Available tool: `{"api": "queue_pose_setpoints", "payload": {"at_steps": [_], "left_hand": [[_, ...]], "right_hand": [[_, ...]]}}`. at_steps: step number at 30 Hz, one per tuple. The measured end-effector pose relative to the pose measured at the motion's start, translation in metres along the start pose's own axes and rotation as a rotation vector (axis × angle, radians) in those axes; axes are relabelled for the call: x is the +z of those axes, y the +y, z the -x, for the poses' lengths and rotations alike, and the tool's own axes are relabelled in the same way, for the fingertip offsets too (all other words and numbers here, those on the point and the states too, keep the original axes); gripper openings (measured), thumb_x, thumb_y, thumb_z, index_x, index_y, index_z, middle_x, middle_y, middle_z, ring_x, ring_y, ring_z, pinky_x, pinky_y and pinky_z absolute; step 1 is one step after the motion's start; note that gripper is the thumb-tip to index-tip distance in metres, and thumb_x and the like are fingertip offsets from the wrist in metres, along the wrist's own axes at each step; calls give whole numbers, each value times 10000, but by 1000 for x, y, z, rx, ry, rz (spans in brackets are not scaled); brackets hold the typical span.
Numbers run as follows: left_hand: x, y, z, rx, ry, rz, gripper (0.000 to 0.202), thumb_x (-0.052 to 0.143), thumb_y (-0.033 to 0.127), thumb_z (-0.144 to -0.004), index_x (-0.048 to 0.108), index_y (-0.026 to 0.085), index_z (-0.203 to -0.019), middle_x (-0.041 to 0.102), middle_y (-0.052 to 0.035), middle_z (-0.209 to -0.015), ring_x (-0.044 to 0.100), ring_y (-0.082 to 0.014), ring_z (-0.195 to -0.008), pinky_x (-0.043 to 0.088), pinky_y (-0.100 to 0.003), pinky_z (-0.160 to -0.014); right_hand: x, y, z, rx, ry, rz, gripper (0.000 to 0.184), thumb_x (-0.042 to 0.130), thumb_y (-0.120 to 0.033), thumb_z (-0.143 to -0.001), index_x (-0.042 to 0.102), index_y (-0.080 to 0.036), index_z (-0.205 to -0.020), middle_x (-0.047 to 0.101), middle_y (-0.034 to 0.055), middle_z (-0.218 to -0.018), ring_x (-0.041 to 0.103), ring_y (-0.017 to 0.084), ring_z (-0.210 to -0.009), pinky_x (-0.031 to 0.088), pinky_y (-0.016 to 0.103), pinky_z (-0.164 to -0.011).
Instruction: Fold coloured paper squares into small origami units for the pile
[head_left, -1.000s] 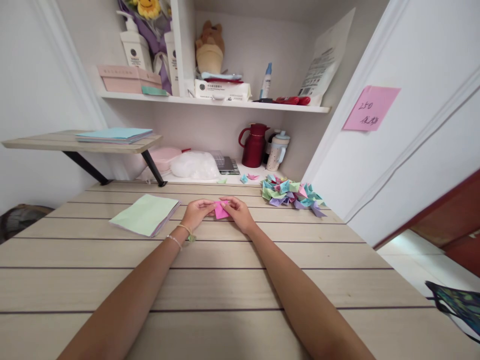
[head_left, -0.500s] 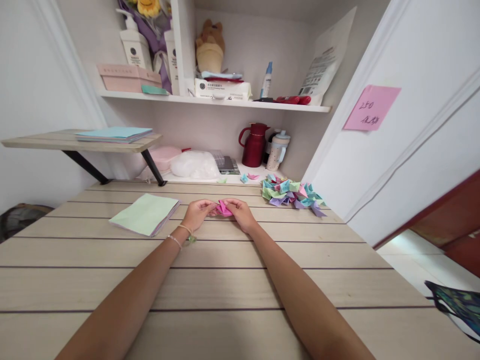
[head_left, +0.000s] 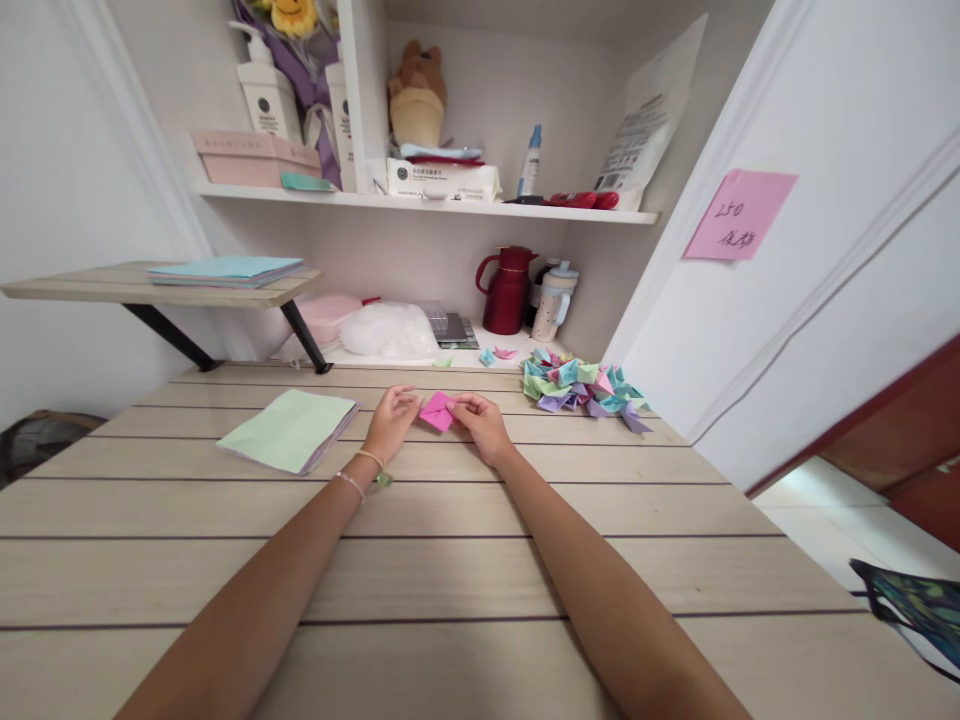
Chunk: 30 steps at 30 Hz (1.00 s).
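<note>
A small square of folded pink paper [head_left: 436,411] shows a crease across its face, one corner pointing toward me. My right hand [head_left: 478,422] pinches its right corner between thumb and fingers. Just off its left side, my left hand [head_left: 394,415] has its fingers apart and holds nothing; a thin gap seems to separate it from the paper. To the left lies a stack of pale green paper [head_left: 291,428]. A heap of folded paper boats [head_left: 577,382] in several colours sits at the right back.
Behind the hands, a few small folded papers [head_left: 487,356] lie along the white ledge. A red jug [head_left: 507,292] and a pale tumbler [head_left: 555,300] stand there, near a white plastic bag [head_left: 388,330]. A raised wooden shelf [head_left: 90,281] on black brackets overhangs the left back.
The pink paper has gone from a narrow folded shape to a flat diamond. My left hand has let go of it and opened; my right hand still pinches it.
</note>
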<state>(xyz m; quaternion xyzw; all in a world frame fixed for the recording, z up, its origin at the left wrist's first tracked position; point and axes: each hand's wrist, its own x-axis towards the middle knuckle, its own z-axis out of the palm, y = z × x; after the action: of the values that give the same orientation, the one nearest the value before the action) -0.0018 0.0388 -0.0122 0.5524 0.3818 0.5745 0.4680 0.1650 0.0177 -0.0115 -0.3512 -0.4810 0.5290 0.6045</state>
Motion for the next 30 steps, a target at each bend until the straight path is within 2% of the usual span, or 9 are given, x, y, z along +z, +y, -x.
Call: {"api": "queue_pose_setpoints", "payload": {"at_steps": [2, 5, 8, 11, 15, 19, 23, 26, 30], "left_hand": [[0, 0, 0, -15, 11, 26, 423, 654, 388, -672, 531, 156, -1004, 640, -61, -874, 625, -171, -841, 488, -310, -775], [1, 2, 3, -37, -61, 58, 442, 644, 391, -686, 520, 158, -1041, 644, -77, -914, 621, -183, -879, 476, -339, -810], [2, 7, 7, -46, -157, 51, 518, 714, 328, -622, 519, 158, -1071, 660, -77, -893, 634, -179, -828, 478, -337, -793], [3, 12, 10, -58, -206, 36, 489, 737, 305, -592, 557, 130, -1012, 675, -86, -849, 637, -178, -779, 482, -333, -772], [4, 16, 10, -61, -204, 19, 446, 706, 321, -633, 561, 125, -1007, 674, -97, -860, 626, -189, -816, 478, -342, -784], [4, 13, 8, 9, -120, -34, 419, 706, 314, -630, 568, 148, -989, 638, -89, -975, 599, -170, -883, 466, -304, -804], [3, 7, 5, 60, 0, -127, 387, 724, 306, -602, 584, 144, -925, 598, -6, -747, 572, -102, -686, 464, -225, -674], [3, 5, 5, 51, -72, -120, 347, 710, 315, -618, 597, 136, -893, 579, 11, -658, 560, -97, -621, 461, -219, -621], [4, 7, 6, 55, -114, -93, 306, 714, 313, -608, 621, 127, -832, 651, -49, -759, 603, -138, -716, 482, -265, -701]], "right_hand": [[1, -2, 1, -19, 29, 14, 297, 736, -367, -568, 654, -166, -771, 643, 4, -665, 552, 110, -589, 444, 241, -611], [2, -3, 2, -33, 31, 37, 290, 726, -391, -579, 647, -163, -740, 635, 1, -655, 537, 106, -585, 433, 235, -598], [2, -2, 2, -31, 6, 59, 269, 715, -397, -599, 638, -156, -691, 631, 4, -653, 530, 104, -585, 418, 226, -573], [1, 0, 2, -31, -16, 63, 273, 725, -381, -591, 631, -157, -714, 628, 1, -644, 540, 107, -585, 421, 227, -571], [-1, 4, 0, -39, -46, 38, 397, 744, -337, -574, 618, -176, -914, 645, -9, -673, 575, 118, -628, 446, 245, -627], [-2, 5, -1, -80, -32, 43, 362, 714, -356, -607, 634, -168, -907, 671, 24, -775, 604, 138, -714, 459, 273, -713], [-2, 7, -3, -120, 54, 45, 321, 709, -364, -611, 639, -169, -857, 674, 37, -799, 609, 143, -731, 464, 275, -725], [-3, 8, -4, -94, 19, 58, 323, 711, -365, -610, 640, -165, -853, 676, 44, -795, 608, 148, -719, 465, 279, -707], [-3, 9, -4, -78, -50, 138, 295, 694, -371, -630, 650, -155, -826, 668, 51, -773, 594, 149, -694, 460, 277, -678]]}}
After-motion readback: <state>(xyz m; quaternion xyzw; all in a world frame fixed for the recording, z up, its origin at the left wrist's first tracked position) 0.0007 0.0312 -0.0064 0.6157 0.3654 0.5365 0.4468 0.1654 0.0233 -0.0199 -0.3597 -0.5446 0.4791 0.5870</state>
